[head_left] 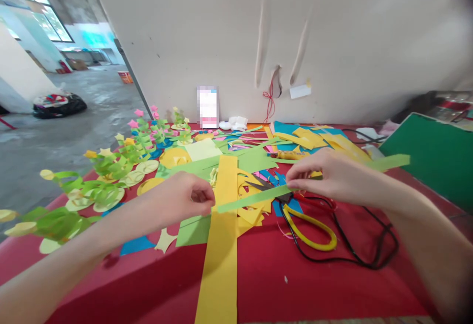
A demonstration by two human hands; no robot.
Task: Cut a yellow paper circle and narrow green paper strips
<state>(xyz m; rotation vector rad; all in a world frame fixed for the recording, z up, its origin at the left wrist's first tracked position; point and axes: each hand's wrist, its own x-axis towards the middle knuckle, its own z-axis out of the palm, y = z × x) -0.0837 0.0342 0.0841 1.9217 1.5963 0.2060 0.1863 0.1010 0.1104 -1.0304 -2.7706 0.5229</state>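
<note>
A long green paper strip (254, 198) stretches slantwise above the red table (314, 289). My left hand (185, 198) pinches its lower left end, fingers closed. My right hand (328, 176) is closed on the strip further along, and the far end (391, 162) sticks out past that hand to the right. Under the strip lie a long yellow paper band (221, 245) and yellow-handled scissors (308, 228).
Green spiral paper trees with stars (107, 166) line the table's left edge. Scraps of yellow, blue and green paper (295, 139) cover the back. A black cable (369, 255) loops at right beside a green board (436, 156). A cardboard wall (258, 43) stands behind.
</note>
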